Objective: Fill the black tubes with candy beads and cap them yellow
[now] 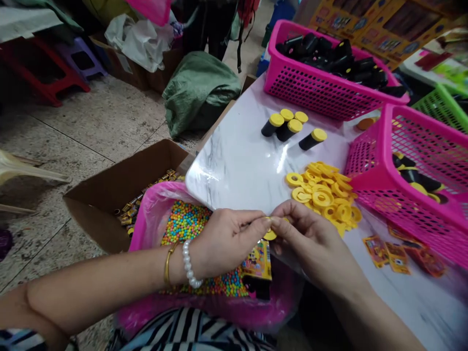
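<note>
My left hand (234, 239), with a pearl bracelet and a gold bangle at its wrist, pinches a small yellow cap (270, 235) between thumb and fingers. My right hand (310, 241) grips the same cap from the other side, so the fingertips of both hands meet over it. Just below is a printed yellow container (259, 261) with a black lower part; whether it touches the cap is hidden. Under my hands, a pink basin (141, 234) lined with clear plastic holds many small coloured candy balls (186, 219). Loose yellow caps (323, 195) lie heaped beyond my right hand.
Several black tubes with yellow caps (310, 139) stand on the marbled table (234, 161). Pink baskets (329, 97) of black tubes line its far and right sides. Printed packets (387, 253) lie at right. A cardboard box (106, 195) and green sack (201, 87) are on the floor.
</note>
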